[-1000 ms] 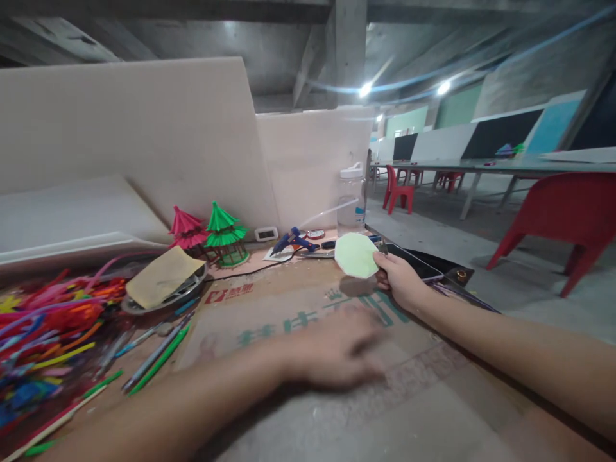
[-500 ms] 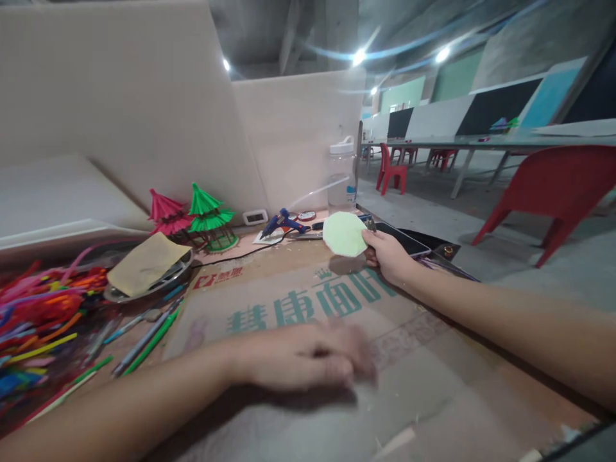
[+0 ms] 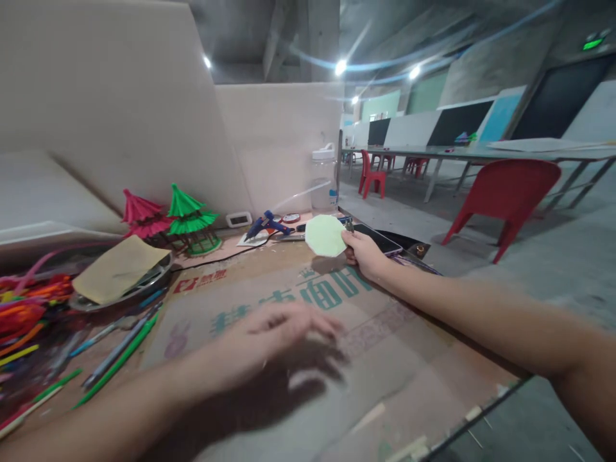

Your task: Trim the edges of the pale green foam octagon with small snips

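Observation:
My right hand pinches the edge of a pale green, many-sided piece of card between thumb and fingers. The card stands near upright above the back right of the cardboard sheet. Slightly smeared by motion, my left hand hovers over the middle of that sheet, its fingers loosely stretched and nothing visible in it. A shadow with spread fingers falls below it. Behind the card lie a blue glue gun and a dark phone-like slab.
A green pagoda model and a pink one stand at the back left. Before them are a metal tray with a tan sheet, pens and colourful pipe cleaners. A clear bottle stands behind; a red chair is farther right.
The view has swung a little to the right. My left hand has lifted off the cardboard and its fingers have loosened. My right hand still holds the green card.

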`<state>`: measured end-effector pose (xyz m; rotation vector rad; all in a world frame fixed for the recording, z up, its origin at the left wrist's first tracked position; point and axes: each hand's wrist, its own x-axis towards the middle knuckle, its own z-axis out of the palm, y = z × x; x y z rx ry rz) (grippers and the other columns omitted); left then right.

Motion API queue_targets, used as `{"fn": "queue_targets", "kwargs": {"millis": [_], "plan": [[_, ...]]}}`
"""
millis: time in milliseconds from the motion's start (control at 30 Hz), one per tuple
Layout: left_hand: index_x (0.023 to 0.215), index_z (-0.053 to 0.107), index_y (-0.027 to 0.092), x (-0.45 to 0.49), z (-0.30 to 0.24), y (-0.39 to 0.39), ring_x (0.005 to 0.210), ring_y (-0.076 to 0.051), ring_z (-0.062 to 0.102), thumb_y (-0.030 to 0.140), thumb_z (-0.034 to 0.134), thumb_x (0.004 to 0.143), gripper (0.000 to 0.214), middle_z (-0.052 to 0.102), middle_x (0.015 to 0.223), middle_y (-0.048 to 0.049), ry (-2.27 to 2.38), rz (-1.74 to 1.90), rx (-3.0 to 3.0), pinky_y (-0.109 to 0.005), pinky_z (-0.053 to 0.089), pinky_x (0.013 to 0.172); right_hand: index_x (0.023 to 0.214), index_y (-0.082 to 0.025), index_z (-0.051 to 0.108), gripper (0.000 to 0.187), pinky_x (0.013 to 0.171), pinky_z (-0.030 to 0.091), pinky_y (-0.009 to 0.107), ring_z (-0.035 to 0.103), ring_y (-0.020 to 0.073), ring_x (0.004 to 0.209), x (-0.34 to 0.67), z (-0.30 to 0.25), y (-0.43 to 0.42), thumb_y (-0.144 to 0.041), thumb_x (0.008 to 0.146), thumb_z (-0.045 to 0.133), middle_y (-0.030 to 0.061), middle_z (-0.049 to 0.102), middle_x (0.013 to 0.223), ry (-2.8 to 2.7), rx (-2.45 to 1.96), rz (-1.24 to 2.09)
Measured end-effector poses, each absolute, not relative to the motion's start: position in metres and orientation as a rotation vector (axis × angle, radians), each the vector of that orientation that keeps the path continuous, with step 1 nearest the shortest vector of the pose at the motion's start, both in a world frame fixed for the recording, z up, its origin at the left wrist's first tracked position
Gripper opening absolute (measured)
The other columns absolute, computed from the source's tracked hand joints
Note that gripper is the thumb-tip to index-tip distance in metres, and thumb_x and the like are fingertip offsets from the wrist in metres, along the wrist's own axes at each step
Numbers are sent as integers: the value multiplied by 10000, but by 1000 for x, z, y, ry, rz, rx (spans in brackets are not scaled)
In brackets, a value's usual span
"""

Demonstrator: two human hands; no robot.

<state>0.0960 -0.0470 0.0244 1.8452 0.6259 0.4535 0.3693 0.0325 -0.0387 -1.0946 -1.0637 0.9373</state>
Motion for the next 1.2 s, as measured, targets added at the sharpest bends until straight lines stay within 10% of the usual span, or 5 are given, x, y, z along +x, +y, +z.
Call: {"fn": "queue_targets", "kwargs": {"millis": [267, 467, 1200], "plan": [[1238, 583, 172, 58, 0, 26, 1007, -296, 675, 654, 672, 710, 720, 638, 1259, -180, 969, 803, 1764, -385, 562, 790, 755, -180, 576, 197, 579, 335, 248, 466, 142, 657, 321, -8, 7, -347, 861, 580, -13, 518, 688, -1661, -1157, 659], [1028, 654, 154, 47, 6, 7, 821, -218, 682, 452, 642, 796, 378, 734, 930, -61, 1158, 966, 1881, -308, 554, 727, 787, -186, 572, 184, 557, 332, 255, 472, 144, 623, 270, -2, 6, -302, 905, 491, -7, 538, 680, -1966, -1129, 538], [1006, 658, 188, 46, -13, 7, 779, -170, 659, 383, 543, 901, 249, 733, 891, -10, 1162, 923, 2236, -245, 525, 680, 1143, -202, 641, 279, 838, 504, 358, 658, 217, 989, 285, 2, 1, -278, 988, 422, 82, 720, 1074, -2124, -960, -105]]}}
